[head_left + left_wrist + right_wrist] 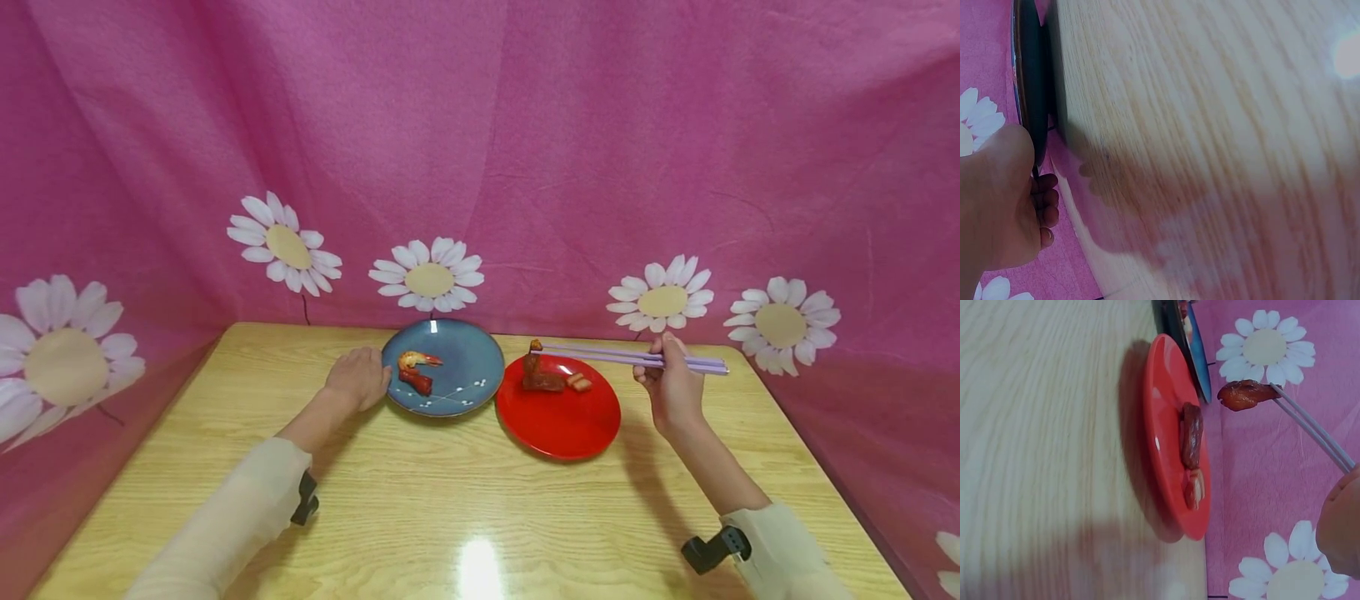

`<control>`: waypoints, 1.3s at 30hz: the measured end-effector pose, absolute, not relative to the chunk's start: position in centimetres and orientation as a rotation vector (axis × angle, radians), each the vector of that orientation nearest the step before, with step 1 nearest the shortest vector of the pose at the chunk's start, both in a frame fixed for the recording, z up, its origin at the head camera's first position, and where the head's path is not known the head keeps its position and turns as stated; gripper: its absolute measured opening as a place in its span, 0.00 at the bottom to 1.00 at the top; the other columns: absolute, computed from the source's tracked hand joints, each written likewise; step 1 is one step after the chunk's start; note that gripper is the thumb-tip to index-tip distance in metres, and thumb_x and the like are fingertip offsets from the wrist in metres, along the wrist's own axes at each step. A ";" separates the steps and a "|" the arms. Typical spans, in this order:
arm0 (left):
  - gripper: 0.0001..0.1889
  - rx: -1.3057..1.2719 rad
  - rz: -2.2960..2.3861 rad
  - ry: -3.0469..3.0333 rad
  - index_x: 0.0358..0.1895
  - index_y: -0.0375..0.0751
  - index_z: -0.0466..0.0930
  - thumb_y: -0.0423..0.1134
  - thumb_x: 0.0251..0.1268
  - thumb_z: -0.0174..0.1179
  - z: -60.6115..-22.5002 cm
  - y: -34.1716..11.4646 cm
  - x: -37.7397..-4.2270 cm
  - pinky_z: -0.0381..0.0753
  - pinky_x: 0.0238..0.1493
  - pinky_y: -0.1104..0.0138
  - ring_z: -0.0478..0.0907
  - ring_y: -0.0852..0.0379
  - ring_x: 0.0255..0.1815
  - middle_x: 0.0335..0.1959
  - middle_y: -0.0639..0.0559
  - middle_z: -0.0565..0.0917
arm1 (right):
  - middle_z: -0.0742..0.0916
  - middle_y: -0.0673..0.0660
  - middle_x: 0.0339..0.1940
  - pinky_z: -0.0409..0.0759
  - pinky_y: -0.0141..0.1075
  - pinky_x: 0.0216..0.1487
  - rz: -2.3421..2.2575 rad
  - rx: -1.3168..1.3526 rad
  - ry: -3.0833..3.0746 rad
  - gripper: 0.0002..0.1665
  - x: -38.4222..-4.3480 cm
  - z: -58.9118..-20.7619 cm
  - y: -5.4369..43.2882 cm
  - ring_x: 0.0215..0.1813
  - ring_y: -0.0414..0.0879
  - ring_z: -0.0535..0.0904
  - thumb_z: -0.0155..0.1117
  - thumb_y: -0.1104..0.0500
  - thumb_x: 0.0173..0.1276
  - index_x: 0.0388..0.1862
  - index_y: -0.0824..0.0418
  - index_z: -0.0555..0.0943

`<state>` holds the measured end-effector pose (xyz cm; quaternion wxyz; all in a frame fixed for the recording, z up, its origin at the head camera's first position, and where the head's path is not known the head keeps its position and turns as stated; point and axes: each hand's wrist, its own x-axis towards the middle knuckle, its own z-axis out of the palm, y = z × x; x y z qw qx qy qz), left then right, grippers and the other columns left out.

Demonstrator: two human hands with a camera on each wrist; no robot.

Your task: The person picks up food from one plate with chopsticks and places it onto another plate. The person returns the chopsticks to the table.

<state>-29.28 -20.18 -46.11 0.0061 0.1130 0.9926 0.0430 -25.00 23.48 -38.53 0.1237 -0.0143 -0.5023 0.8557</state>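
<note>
My right hand [673,387] grips a pair of purple chopsticks [600,353]. Their tips pinch a glazed brown piece that resembles a small chicken wing [1247,395], held above the red plate [558,429]. On that plate lie a dark brown slab of meat [1192,434] and small orange-and-pale pieces [579,382]. To the left, my left hand [360,379] holds the rim of the blue plate [468,358], thumb against one face and curled fingers [1049,199] at the other side. A cooked shrimp [414,359] and a reddish-brown piece of meat [417,382] sit on the blue plate.
Both plates stand side by side on a light wooden table [420,492], near its back edge. A pink cloth [480,150] with printed daisies hangs behind and along both sides. Dark wrist cameras [716,550] are strapped over the sleeves.
</note>
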 end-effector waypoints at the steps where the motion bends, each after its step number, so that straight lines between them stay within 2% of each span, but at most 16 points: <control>1: 0.22 0.354 0.137 3.109 0.50 0.22 0.70 0.43 0.79 0.42 -46.1 -20.2 -29.3 0.71 0.57 0.47 0.73 0.36 0.54 0.45 0.33 0.75 | 0.78 0.53 0.16 0.75 0.28 0.22 2.490 -0.038 -1.468 0.22 -24.9 -38.6 23.6 0.16 0.42 0.76 0.45 0.58 0.83 0.25 0.62 0.73; 28: 0.23 0.344 0.134 3.067 0.53 0.21 0.69 0.43 0.79 0.41 -45.8 -20.3 -29.4 0.71 0.58 0.48 0.72 0.37 0.55 0.47 0.33 0.75 | 0.78 0.52 0.17 0.75 0.27 0.20 2.449 0.078 -1.592 0.22 -23.4 -40.5 26.2 0.16 0.40 0.77 0.42 0.61 0.83 0.25 0.62 0.74; 39: 0.21 0.373 0.147 3.139 0.49 0.21 0.72 0.42 0.77 0.43 -46.3 -20.2 -29.4 0.73 0.55 0.46 0.74 0.34 0.55 0.47 0.30 0.77 | 0.78 0.52 0.17 0.75 0.28 0.21 2.417 0.015 -1.683 0.23 -23.9 -40.6 25.3 0.15 0.40 0.76 0.42 0.61 0.82 0.24 0.61 0.75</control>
